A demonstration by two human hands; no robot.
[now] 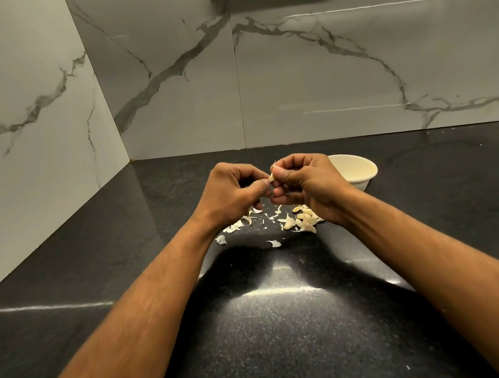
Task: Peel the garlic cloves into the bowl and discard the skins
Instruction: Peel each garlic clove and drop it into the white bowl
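Both forearms reach over the black countertop. Left hand and right hand pinch one garlic clove between them, skin tip upward; cream bowl just beyond the right hand

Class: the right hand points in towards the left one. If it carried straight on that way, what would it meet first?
Probably the left hand: the right hand points at it, and both already pinch the same garlic clove between their fingertips. Depth looks matched.

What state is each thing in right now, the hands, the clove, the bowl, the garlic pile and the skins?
Left hand: pinching the clove.
Right hand: pinching the clove.
Clove: held between both hands, skin partly lifted.
Bowl: upright on the counter, contents hidden.
Garlic pile: loose on the counter.
Skins: scattered on the counter.
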